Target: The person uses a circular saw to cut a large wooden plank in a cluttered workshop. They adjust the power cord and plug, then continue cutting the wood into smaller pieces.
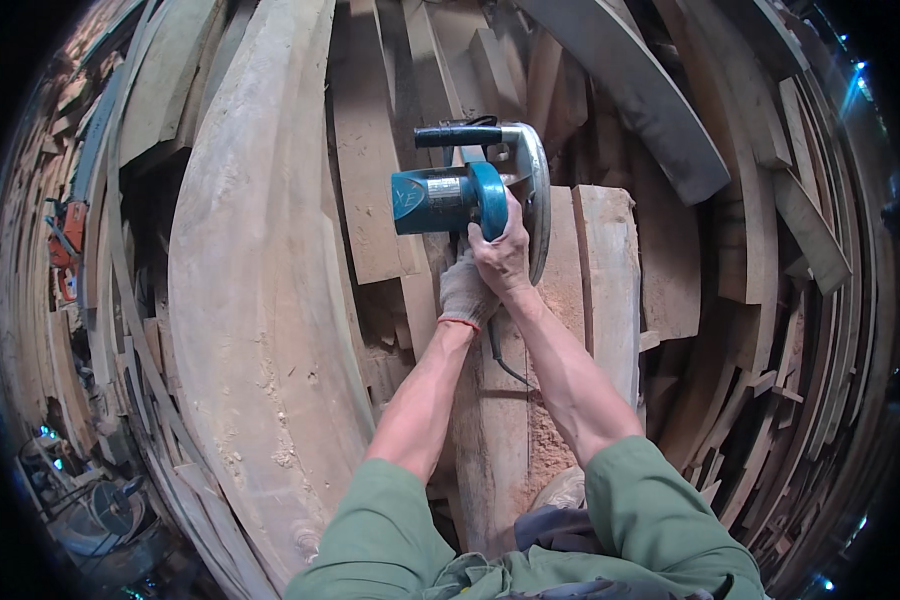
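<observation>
A circular saw (pixel 432 203) with a teal motor housing, a curved metal blade guard and a black front handle rests over a thick board (pixel 610 270) in front of me. My left hand (pixel 464 290), in a pale knit glove with a red cuff, is closed at the saw's rear end; its fingers are partly hidden. Bare, my right hand (pixel 503 250) grips the saw just behind the teal housing, close against the left. A dark cord (pixel 505 368) hangs down from the saw. Reddish sawdust (pixel 555 430) lies along the board, and a long dark slit runs through its right part.
A wide, pale slab (pixel 260 300) lies along my left. Rough planks (pixel 650 110) are stacked at odd angles ahead and to the right. An orange chainsaw (pixel 66 245) sits among timber at the far left. A round machine part (pixel 105 515) stands at the lower left.
</observation>
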A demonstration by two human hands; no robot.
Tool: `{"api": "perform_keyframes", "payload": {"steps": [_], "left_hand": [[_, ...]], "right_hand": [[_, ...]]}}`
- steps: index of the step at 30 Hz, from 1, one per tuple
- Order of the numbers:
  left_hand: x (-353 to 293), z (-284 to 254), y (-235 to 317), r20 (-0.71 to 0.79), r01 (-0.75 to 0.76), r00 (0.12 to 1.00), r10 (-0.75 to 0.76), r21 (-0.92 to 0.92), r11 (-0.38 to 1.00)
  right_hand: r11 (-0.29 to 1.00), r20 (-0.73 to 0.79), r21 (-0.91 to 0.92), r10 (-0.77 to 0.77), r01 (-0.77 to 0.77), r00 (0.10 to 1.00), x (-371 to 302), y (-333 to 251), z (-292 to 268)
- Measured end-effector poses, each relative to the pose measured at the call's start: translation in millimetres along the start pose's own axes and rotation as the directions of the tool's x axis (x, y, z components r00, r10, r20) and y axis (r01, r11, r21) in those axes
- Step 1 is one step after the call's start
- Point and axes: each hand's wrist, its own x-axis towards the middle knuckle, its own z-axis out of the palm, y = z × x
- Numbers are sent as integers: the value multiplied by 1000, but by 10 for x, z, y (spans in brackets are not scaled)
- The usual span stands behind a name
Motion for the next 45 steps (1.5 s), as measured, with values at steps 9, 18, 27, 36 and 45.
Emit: {"api": "perform_keyframes", "payload": {"steps": [9,18,27,36,45], "left_hand": [[7,-606,448,228,167,945,-236,283,944],[-1065,-2251,-861,-259,-228,912,319,328,917],[-2532,-2692,-2042,-258,423,906,-337,597,682],[-2483,-2766,-1960,-159,435,883,-441,630,644],[-2477,-2753,-1958,-187,437,884,-428,655,617]], "right_hand": [[977,57,105,180,-185,982,26,148,21],[933,60,122,334,-339,941,31,72,26],[891,78,240,379,-386,922,46,-118,7],[880,0,80,471,-469,882,-21,-60,12],[844,-6,103,530,-527,848,-89,-41,17]]}}
